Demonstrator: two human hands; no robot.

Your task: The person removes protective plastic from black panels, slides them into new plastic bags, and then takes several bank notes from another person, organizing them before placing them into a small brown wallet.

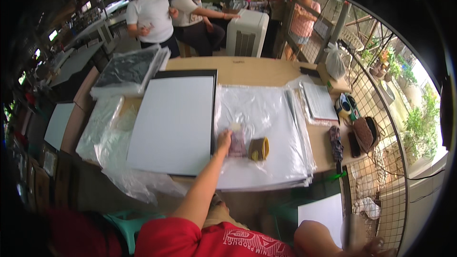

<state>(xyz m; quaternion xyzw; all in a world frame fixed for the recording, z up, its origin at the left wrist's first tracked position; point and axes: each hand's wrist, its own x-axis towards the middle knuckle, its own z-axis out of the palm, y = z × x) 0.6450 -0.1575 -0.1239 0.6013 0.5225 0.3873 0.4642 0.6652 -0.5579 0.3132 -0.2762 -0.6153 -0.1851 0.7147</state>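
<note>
My left hand (224, 141) reaches over the table with closed fingers at the edge of a flat, purple-pink piece (237, 148), which looks like paper. Under it lies a stack of large sheets in clear plastic (281, 114). Just to the right stands a small brown and yellow pouch-like thing (258, 149), its kind unclear. My right hand (373, 246) is low at the right rim, dark and smeared, so its fingers cannot be read. Beside my right forearm is a white sheet (321, 215); whether I touch it is hidden.
A large white board (176, 119) lies left of the stack, near plastic-wrapped packs (126, 71). Along the table's right side are a folded umbrella (336, 145), a brown pouch (363, 134) and a wire mesh fence (376, 109). Two people and a grey air cooler (247, 33) are beyond; another person stands outside.
</note>
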